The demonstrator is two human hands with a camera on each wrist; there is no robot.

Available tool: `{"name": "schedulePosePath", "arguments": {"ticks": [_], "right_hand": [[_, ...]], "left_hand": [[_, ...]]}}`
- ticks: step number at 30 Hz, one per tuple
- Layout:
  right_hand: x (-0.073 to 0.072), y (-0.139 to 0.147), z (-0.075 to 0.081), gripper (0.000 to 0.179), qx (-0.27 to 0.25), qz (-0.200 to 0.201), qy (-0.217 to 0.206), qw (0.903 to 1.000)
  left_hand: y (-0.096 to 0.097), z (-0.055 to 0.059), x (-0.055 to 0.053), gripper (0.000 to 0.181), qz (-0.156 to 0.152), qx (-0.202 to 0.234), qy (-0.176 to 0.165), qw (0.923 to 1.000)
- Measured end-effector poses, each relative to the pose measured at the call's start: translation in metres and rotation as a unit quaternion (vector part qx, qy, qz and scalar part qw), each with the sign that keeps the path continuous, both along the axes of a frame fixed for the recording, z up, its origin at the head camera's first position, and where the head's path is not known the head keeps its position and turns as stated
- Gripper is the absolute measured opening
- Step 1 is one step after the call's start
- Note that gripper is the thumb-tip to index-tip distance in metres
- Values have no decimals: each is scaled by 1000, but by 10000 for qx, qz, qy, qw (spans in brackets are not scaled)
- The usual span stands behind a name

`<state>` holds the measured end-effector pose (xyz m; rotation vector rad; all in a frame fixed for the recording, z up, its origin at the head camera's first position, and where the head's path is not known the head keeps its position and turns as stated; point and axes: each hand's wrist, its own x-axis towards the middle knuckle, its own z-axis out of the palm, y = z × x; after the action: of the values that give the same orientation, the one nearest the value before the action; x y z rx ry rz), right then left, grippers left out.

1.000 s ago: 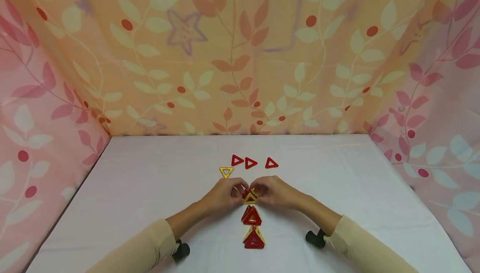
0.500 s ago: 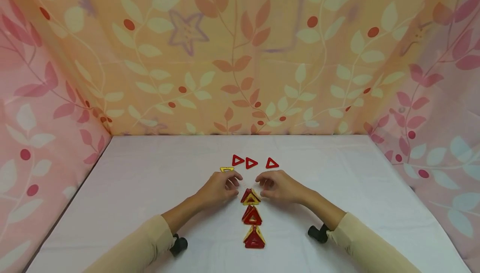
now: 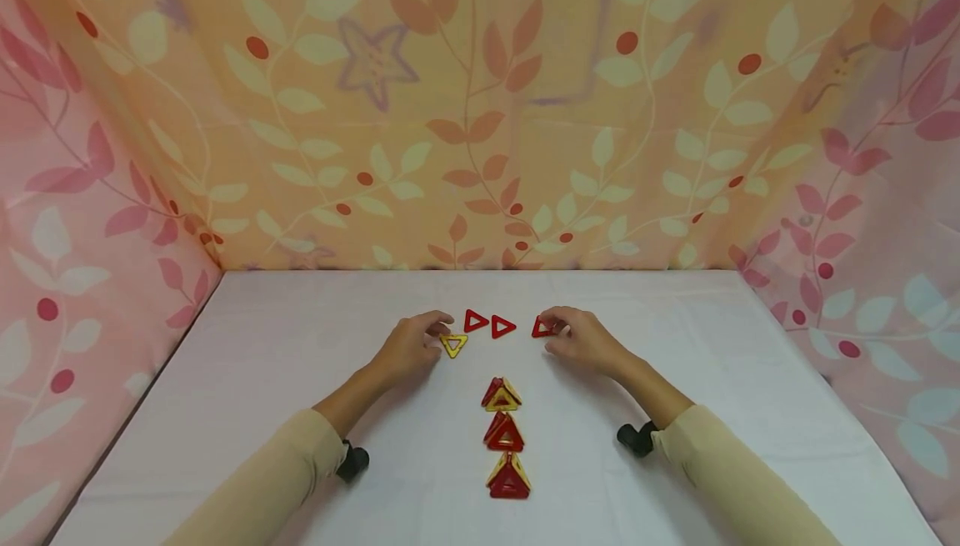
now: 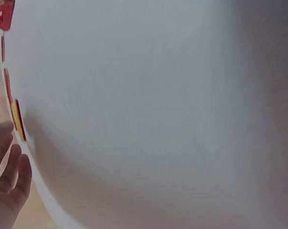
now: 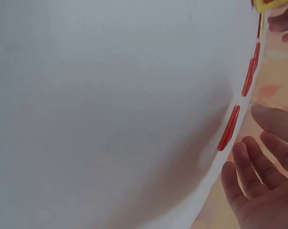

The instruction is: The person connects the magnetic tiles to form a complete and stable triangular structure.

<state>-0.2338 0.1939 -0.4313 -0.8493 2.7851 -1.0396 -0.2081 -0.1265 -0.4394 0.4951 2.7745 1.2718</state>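
My left hand [image 3: 409, 348] is just left of a flat yellow triangle tile [image 3: 453, 346], its bent fingertips right at the tile's edge. In the left wrist view that yellow tile [image 4: 18, 119] shows edge-on beside the thumb, and nothing lies in the fingers. My right hand [image 3: 587, 344] reaches over a flat red triangle tile [image 3: 538, 328] and partly hides it. From the right wrist, the red tile [image 5: 229, 129] shows apart from the loosely spread fingers, with the palm bare. Two more red triangle tiles [image 3: 475, 321] [image 3: 502, 327] lie flat between the hands.
Three small red-and-yellow pyramids of triangle tiles stand in a column nearer the person: the far pyramid [image 3: 501, 396], the middle pyramid [image 3: 504, 433] and the near pyramid [image 3: 508, 478]. A white cloth [image 3: 300, 313] covers the table, with patterned curtains [image 3: 480, 154] around its far sides.
Both hands have let go of the far pyramid, which now stands by itself. They have moved apart and forward, the left to the yellow tile, the right to the rightmost red tile.
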Motion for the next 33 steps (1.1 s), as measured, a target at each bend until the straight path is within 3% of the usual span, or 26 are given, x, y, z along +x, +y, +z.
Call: {"name": "schedulePosePath", "arguments": {"ticks": [10,19,27,33], "right_hand": [[-17,3,-9,46,458,-312,-27,9985],[-21,-3,-10,44,521,-300,-97,9981],[-15,-8,-10,37,559,-199,-31,9982],[-10,-11,-10,36,560,-26,-73,9984]], "left_hand": [[-3,-1,-10,46,-460,-62,-9,9989],[0,-5,-15,42,-322,-132,51,9994],[5,-8,-16,42,-218,-183,18,9996],[8,-8,-16,43,-305,-203,51,9993]]}}
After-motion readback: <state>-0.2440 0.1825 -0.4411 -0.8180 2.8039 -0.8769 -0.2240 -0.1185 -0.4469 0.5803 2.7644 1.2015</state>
